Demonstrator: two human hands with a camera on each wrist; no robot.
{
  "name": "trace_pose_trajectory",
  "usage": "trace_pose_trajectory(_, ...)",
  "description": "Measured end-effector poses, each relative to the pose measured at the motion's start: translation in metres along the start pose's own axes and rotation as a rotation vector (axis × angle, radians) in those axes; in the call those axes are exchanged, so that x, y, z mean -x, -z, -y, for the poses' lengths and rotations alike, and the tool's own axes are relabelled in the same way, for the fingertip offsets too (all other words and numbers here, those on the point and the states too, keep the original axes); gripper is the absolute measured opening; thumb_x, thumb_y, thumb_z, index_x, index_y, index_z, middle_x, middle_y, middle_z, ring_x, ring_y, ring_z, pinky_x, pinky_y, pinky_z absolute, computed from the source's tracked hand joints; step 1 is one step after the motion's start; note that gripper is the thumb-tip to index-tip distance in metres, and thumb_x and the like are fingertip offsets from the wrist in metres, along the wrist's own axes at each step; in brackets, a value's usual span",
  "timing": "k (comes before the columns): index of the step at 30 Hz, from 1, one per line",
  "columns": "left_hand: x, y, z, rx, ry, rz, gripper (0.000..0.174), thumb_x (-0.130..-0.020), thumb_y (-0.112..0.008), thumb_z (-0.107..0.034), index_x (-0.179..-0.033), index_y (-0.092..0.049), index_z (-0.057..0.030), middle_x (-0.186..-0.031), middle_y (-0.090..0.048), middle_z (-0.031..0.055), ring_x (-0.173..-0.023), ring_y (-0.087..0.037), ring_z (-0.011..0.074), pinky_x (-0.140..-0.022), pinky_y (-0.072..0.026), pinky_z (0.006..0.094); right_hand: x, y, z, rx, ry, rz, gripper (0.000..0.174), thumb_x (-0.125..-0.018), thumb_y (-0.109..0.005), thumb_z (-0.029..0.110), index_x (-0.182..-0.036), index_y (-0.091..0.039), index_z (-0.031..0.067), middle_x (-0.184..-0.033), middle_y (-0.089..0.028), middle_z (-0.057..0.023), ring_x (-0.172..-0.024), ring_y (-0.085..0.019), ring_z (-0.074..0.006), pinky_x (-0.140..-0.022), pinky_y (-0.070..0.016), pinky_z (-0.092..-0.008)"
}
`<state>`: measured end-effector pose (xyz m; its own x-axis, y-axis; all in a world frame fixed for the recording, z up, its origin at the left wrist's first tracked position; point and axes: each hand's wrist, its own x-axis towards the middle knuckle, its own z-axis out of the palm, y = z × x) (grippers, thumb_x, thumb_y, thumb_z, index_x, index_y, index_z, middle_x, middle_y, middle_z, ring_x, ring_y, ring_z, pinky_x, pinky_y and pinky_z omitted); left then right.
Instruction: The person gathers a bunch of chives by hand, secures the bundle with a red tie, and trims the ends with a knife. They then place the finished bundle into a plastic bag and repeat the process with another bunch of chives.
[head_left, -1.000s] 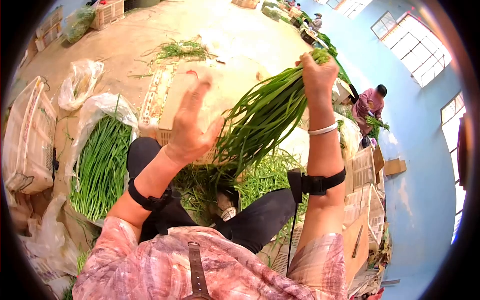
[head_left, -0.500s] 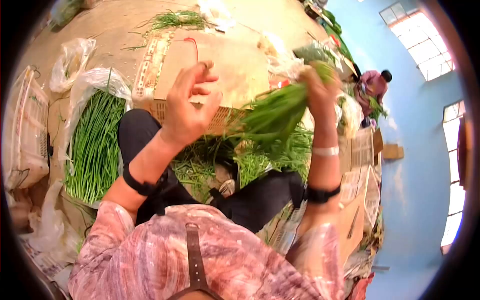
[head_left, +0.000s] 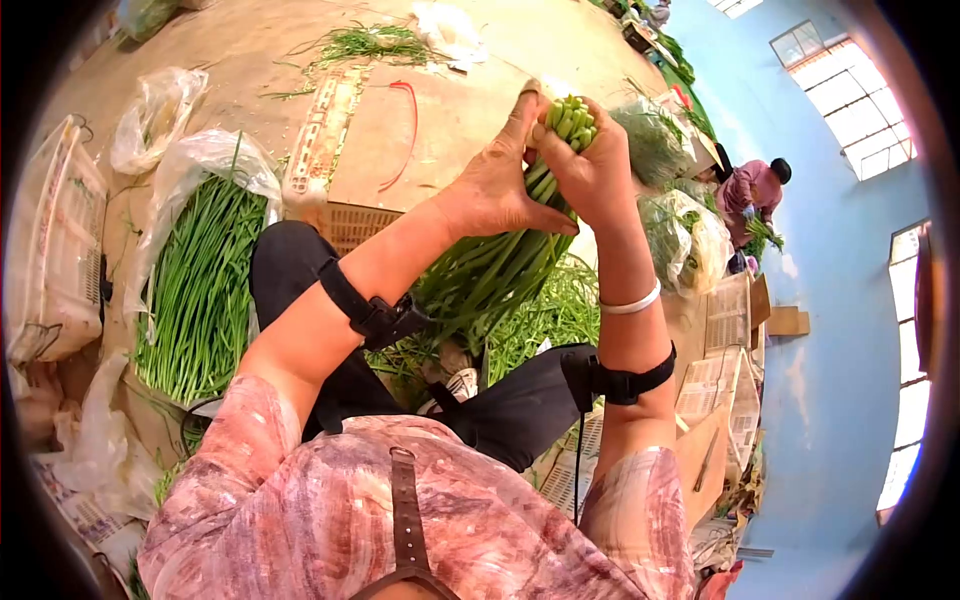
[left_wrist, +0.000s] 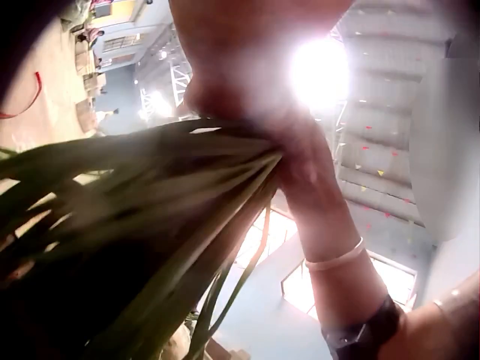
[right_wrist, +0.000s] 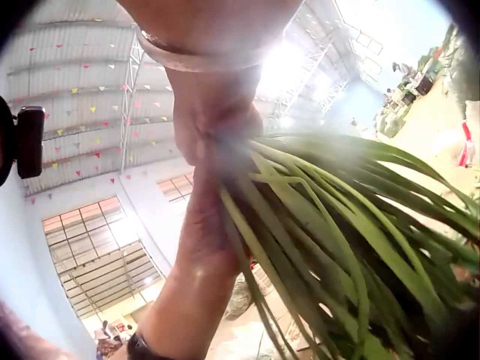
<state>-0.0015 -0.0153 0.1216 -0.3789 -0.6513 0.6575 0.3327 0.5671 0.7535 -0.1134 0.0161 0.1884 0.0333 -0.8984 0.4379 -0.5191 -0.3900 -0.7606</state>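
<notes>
A thick bunch of long green stalks [head_left: 500,270] is held up in front of the body, its pale cut ends at the top and its leaves hanging down to the left. The right hand [head_left: 592,160] grips it near the cut ends. Around its other side curls the left hand [head_left: 503,180], thumb across the stalks below the right hand. In the left wrist view the leaves [left_wrist: 150,202] spread from between the hands; the right wrist view shows the leaves [right_wrist: 337,232] fanning out below them.
A board [head_left: 440,140] with a red strip [head_left: 412,130] lies on a crate ahead. At left, more stalks [head_left: 200,290] fill a plastic-lined container beside a white crate [head_left: 60,250]. Loose greens [head_left: 545,320] lie between the legs. Another person [head_left: 752,195] sits by the blue wall.
The left hand, apart from the bunch before, has moved right and up and now wraps around it. The right hand has moved slightly left with the bunch, whose cut ends now face the head camera.
</notes>
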Motion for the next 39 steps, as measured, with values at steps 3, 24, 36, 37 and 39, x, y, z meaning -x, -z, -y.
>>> trace_pose_trajectory(3,0.014,0.004,0.015,-0.038,0.07,-0.052,0.114,-0.052,-0.087,-0.029,-0.139,-0.019,-0.0016,-0.134,-0.038,0.0146,-0.119,-0.042,0.0234,-0.102,-0.0333,0.034,-0.004,-0.015,0.004,-0.01,0.054,0.053,0.023,-0.076,-0.064,0.005,-0.093,-0.054,-0.0052,-0.073,-0.063,-0.0069,-0.063,-0.06,-0.0111,-0.057,-0.0491,-0.0257)
trace_pose_trajectory(24,0.051,0.005,0.08,1.233,0.507,-0.811,0.018,-0.076,-0.061,0.001,-0.094,-0.057,-0.0008,-0.083,-0.062,0.0095,-0.075,-0.063,0.0219,-0.07,-0.0544,0.0359,0.038,-0.058,-0.042,0.531,-0.292,0.537,0.127,-0.05,-0.087,0.027,-0.141,-0.003,-0.0021,-0.129,-0.039,-0.0337,-0.123,-0.041,-0.037,-0.099,-0.0378,-0.0381)
trace_pose_trajectory(36,-0.014,-0.081,0.105,1.952,0.593,-0.923,0.038,-0.078,-0.066,-0.042,-0.1,-0.057,-0.0122,-0.099,-0.061,0.0044,-0.095,-0.057,0.0229,-0.091,-0.0434,0.0386,-0.062,0.004,-0.035,1.262,-0.214,1.142,0.089,-0.055,-0.064,0.007,-0.136,-0.029,0.0066,-0.094,-0.063,-0.0201,-0.086,-0.062,-0.0341,-0.071,-0.0514,-0.0414)
trace_pose_trajectory(37,-0.019,-0.086,0.104,2.041,0.566,-0.904,0.04,-0.079,-0.063,-0.045,-0.101,-0.057,-0.0127,-0.099,-0.061,0.0048,-0.095,-0.056,0.0228,-0.091,-0.043,0.0391,-0.077,0.004,-0.031,1.311,-0.245,1.242,0.09,-0.054,-0.065,0.009,-0.136,-0.029,0.0071,-0.092,-0.063,-0.0208,-0.086,-0.061,-0.0362,-0.072,-0.05,-0.0427)
trace_pose_trajectory(39,-0.025,-0.096,0.114,2.193,0.429,-0.853,0.052,-0.08,-0.056,-0.057,-0.107,-0.055,-0.0131,-0.107,-0.059,0.0082,-0.103,-0.054,0.0254,-0.094,-0.0409,0.0428,-0.102,-0.003,-0.033,1.392,-0.235,1.418,0.091,-0.052,-0.071,0.017,-0.134,-0.033,0.0074,-0.091,-0.063,-0.0198,-0.086,-0.061,-0.0363,-0.073,-0.049,-0.0429)
